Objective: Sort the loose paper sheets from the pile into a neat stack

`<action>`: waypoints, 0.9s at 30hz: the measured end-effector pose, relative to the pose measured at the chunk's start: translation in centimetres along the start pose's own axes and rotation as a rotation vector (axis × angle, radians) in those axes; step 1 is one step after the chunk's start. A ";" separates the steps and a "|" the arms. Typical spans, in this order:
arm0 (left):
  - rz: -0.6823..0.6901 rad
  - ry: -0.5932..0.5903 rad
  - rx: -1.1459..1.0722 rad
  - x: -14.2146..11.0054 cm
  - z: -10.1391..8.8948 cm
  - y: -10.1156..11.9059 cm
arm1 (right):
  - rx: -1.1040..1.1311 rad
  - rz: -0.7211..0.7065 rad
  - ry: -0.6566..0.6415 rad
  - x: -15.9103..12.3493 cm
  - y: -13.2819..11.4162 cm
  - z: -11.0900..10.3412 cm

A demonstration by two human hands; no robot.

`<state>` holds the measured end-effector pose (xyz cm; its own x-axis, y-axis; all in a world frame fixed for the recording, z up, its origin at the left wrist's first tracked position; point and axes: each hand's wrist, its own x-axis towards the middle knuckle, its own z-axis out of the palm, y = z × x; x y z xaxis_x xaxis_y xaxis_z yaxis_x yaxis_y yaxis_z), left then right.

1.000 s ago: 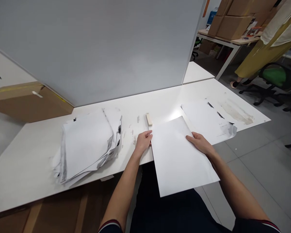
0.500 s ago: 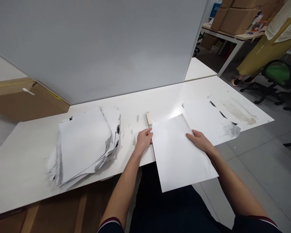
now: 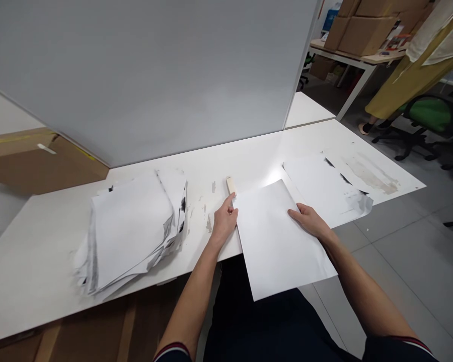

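Note:
A blank white sheet (image 3: 275, 236) lies half on the white table (image 3: 249, 161), its near half hanging over the front edge. My right hand (image 3: 307, 221) rests on the sheet's right side, fingers flat and pressing it down. My left hand (image 3: 225, 218) sits at the sheet's left edge, fingers loosely curled, index finger stretched toward a small cream stapler (image 3: 231, 185) just beyond it. The fingertip reaches the stapler's near end; whether it touches I cannot tell.
A messy stack of ink-smudged papers (image 3: 132, 229) lies at the left. Other smudged sheets (image 3: 324, 188) lie at the right. A grey partition (image 3: 154, 75) backs the table. Cardboard boxes (image 3: 41, 158), a green chair (image 3: 430, 115) and a standing person's yellow garment (image 3: 407, 75) are around.
My left index finger has stretched forward to the stapler. The sheet has shifted slightly further onto the table. My right hand stays on it.

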<state>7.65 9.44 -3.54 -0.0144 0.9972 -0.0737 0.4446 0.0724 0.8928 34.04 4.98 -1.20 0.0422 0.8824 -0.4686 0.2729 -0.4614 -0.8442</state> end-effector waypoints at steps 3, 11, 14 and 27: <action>-0.003 -0.013 0.027 0.3 0.0 0.0 | -0.006 -0.009 0.001 0.0 0.1 0.0; 0.016 0.011 0.119 0.4 0.1 0.1 | -0.026 -0.034 0.006 0.2 0.3 -0.2; 0.024 0.046 0.122 0.2 0.2 0.1 | -0.083 -0.052 0.018 -0.1 -0.2 -0.1; -0.005 -0.012 -0.209 -2.5 3.5 2.1 | -0.451 -0.199 0.209 -0.2 -0.3 -5.0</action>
<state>11.76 7.03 -3.07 -0.0053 0.9966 -0.0827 0.2489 0.0814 0.9651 38.76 5.39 0.51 0.1253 0.9696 -0.2103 0.6795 -0.2383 -0.6939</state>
